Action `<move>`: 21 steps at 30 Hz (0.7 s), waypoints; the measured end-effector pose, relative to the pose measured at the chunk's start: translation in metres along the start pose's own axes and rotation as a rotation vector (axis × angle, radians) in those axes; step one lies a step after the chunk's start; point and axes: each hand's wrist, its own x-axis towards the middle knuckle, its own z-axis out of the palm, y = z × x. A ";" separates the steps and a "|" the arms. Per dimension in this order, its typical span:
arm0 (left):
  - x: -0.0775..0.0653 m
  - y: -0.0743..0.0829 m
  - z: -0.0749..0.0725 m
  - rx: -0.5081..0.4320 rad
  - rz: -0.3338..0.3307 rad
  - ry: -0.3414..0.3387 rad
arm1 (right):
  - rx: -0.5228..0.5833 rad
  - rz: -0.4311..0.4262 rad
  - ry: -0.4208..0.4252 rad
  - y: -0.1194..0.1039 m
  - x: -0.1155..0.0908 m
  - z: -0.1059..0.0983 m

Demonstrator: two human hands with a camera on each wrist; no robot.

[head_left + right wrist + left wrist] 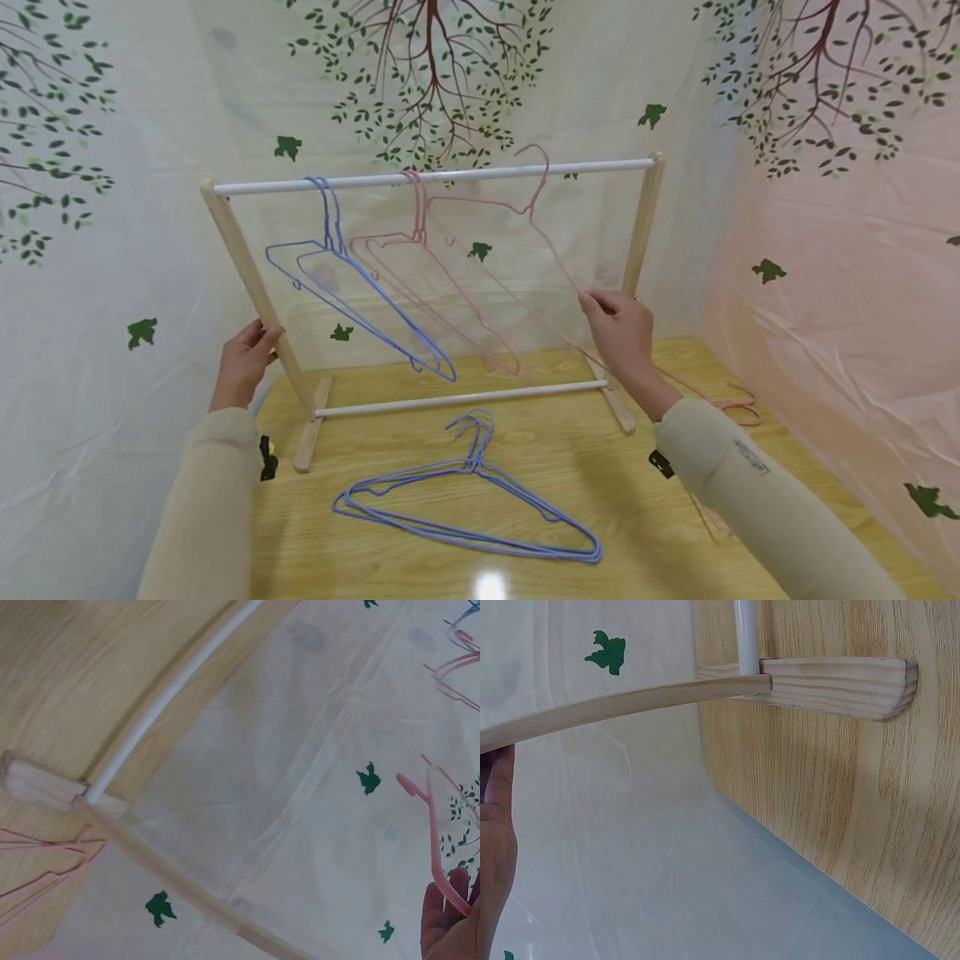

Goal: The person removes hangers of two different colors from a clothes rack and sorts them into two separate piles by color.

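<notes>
My left hand (pixel 243 358) grips the left wooden post (pixel 236 250) of a small hanger rack, thumb in front; in the left wrist view its fingers (pixel 501 780) lie against the post. My right hand (pixel 622 329) pinches the right arm of a pink wire hanger (pixel 551 247) between thumb and fingers. This hanger's hook (pixel 542 158) overlaps the white top rail (pixel 480 173) near its right end, its curl above the rail. Two blue hangers (pixel 390 302) hang at the left of the rail, and pink hangers (pixel 420 204) hang near its middle.
Several blue hangers (pixel 540 504) lie stacked on the wooden table (pixel 420 575) before the rack. More pink hangers (pixel 45 844) lie beside the rack's right foot (pixel 621 412). A white lower rail (pixel 465 399) joins the feet. Leaf-printed sheeting (pixel 825 317) surrounds the table.
</notes>
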 end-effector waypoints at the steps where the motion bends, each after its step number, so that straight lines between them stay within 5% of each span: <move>1: 0.000 0.000 0.000 0.008 0.007 0.001 | -0.002 -0.016 0.010 0.004 -0.002 -0.002; 16: -0.001 0.001 0.003 0.024 0.008 0.013 | 0.060 -0.090 0.108 0.057 -0.043 -0.048; 21: -0.001 0.001 0.002 0.008 -0.001 0.019 | 0.088 -0.104 0.117 0.054 -0.057 -0.066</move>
